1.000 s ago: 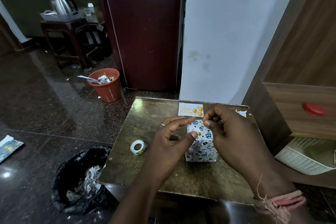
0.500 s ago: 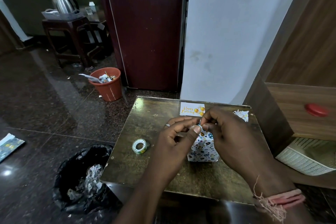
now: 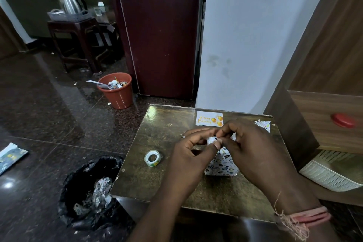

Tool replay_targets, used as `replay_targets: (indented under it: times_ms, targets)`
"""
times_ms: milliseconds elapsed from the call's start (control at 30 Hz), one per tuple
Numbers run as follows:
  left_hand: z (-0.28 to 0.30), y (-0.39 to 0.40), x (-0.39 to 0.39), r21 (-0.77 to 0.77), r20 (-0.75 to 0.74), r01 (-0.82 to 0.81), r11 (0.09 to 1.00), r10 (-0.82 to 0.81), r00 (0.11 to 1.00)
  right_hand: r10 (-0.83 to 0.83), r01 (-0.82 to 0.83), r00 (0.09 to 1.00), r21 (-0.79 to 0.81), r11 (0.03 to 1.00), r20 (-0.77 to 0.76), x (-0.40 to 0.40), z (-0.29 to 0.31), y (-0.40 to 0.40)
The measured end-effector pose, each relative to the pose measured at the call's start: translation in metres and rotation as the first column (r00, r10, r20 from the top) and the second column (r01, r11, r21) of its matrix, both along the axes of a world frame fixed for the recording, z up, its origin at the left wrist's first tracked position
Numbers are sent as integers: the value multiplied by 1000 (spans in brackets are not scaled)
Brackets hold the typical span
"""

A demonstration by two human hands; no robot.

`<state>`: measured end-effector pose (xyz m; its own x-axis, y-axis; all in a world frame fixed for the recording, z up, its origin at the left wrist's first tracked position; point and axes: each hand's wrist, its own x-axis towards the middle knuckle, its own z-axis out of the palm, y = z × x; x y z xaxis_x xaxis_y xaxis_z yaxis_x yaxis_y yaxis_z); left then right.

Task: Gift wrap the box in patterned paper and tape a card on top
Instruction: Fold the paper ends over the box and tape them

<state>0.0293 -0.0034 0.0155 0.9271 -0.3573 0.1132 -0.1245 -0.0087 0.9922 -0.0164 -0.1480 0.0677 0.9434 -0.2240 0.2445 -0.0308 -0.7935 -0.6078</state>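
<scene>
A person's left hand (image 3: 188,155) and right hand (image 3: 253,151) meet over a small box wrapped in patterned paper (image 3: 221,165), standing on a dark tabletop (image 3: 170,186). The fingertips of both hands pinch the paper at the box's top. A roll of clear tape (image 3: 152,158) lies just left of the hands. Beyond them, a "Happy Birthday" card (image 3: 209,118) lies flat near the table's far edge.

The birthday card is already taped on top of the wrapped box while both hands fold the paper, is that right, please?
Not quite. In the head view the birthday card lies flat on the table, beyond the wrapped box, not taped to it. The left hand and right hand do pinch the paper at the box's top.
</scene>
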Motion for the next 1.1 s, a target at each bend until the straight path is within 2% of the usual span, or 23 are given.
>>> replay_targets:
  times_ms: [167,333,633,733,933,1100]
  targets:
    - [1,3,1,-22,-19,26,999,-26,999,-46,40,999,214,976,23,1,-3,-7]
    - [1,7,3,-25,-31,50,998,-50,998,-22,6,999,379,925,38,-1,2,-13]
    - [-2,7,4,18,22,46,999,-46,999,58,-79,996,358,930,67,-4,0,-11]
    - [-1,8,2,34,22,84,996,-85,996,19,-52,996,372,927,91,-2,-2,-11]
    - [0,5,0,65,17,50,997,-51,999,-14,-18,991,234,972,135,0,-3,-3]
    - [-1,3,0,57,9,41,998,-41,999,-59,22,991,292,956,121,4,-7,-1]
